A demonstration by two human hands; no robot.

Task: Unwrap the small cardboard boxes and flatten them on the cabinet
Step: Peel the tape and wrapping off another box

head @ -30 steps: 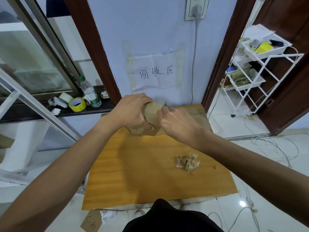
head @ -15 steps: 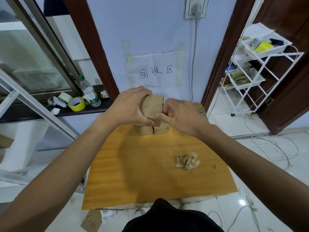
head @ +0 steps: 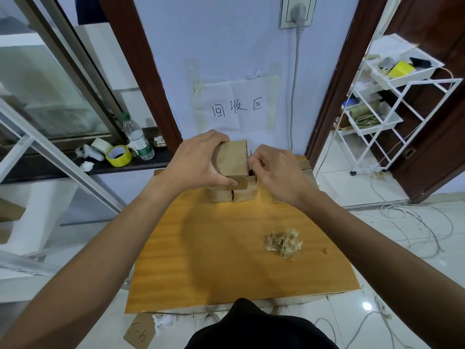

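Note:
A small brown cardboard box (head: 232, 158) is held up above the far end of the wooden cabinet top (head: 214, 260). My left hand (head: 198, 162) grips it from the left, thumb under its front edge. My right hand (head: 274, 170) pinches something thin, apparently tape, at the box's right edge. Two more small boxes (head: 231, 195) stand side by side on the cabinet just below the held one. A flattened piece of cardboard (head: 305, 167) lies at the far right corner, partly hidden by my right hand.
A crumpled wad of clear tape (head: 283, 241) lies on the cabinet's right side. A ledge at left carries a yellow tape roll (head: 118, 155) and a water bottle (head: 138, 137). A white wire rack (head: 392, 96) stands at right, with cables (head: 412, 222) on the floor.
The held box has been lifted off the two boxes and turned upright. My right hand moved from its front to its right edge.

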